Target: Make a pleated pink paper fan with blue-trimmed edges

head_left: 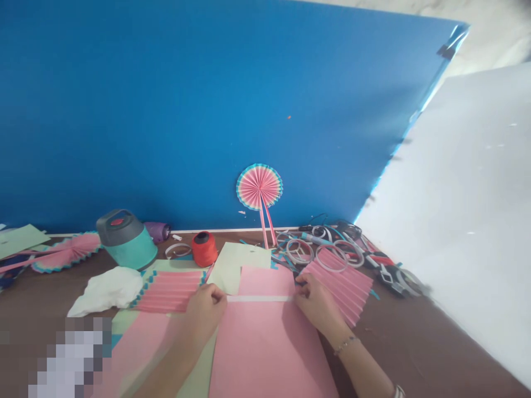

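A large sheet of pink paper (269, 342) lies in front of me. Across its upper part runs a narrow white strip of tape (261, 298). My left hand (207, 307) is closed at the strip's left end, fingers curled in a pinch. At the opposite end my right hand (317, 307) pinches the strip near the paper's right edge. A pleated pink paper (172, 290) with blue edging lies beside my left hand. Another pleated pink paper (340, 284) reaches under and past my right hand. Pale green sheets (230, 260) lie behind and to the left.
A finished round paper fan (259, 188) leans on the blue board (207, 110). Along the back are a teal-and-grey container (126, 243), a red thread spool (204, 249) and several tape rolls (301, 251). White crumpled material (108, 290) and another pink fan (70, 251) are at left.
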Demonstrator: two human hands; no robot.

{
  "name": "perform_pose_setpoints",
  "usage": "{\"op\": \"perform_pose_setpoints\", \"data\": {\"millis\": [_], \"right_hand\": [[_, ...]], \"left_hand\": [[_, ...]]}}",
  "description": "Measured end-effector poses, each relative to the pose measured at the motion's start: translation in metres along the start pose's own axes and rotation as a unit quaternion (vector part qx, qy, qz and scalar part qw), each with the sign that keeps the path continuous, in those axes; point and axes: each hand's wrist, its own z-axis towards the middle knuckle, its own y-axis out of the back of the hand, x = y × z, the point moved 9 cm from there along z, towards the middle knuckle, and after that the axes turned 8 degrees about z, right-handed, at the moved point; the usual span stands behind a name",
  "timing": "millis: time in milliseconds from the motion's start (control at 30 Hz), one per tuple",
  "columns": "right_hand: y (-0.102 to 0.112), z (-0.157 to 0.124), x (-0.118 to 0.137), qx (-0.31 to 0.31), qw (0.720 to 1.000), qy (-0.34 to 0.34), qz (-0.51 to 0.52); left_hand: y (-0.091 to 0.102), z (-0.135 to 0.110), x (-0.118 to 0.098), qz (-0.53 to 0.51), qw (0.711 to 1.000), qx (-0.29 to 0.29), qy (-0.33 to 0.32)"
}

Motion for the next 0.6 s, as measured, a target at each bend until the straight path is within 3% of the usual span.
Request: {"op": "perform_pose_setpoints", "data": {"millis": [600], "right_hand": [[-0.0004,-0.001,0.0018,0.001,1.0,-0.004,0.0]], "left_hand": [[0.0014,0.0006,-0.0045,0.029,1.0,0.003,-0.012]]}}
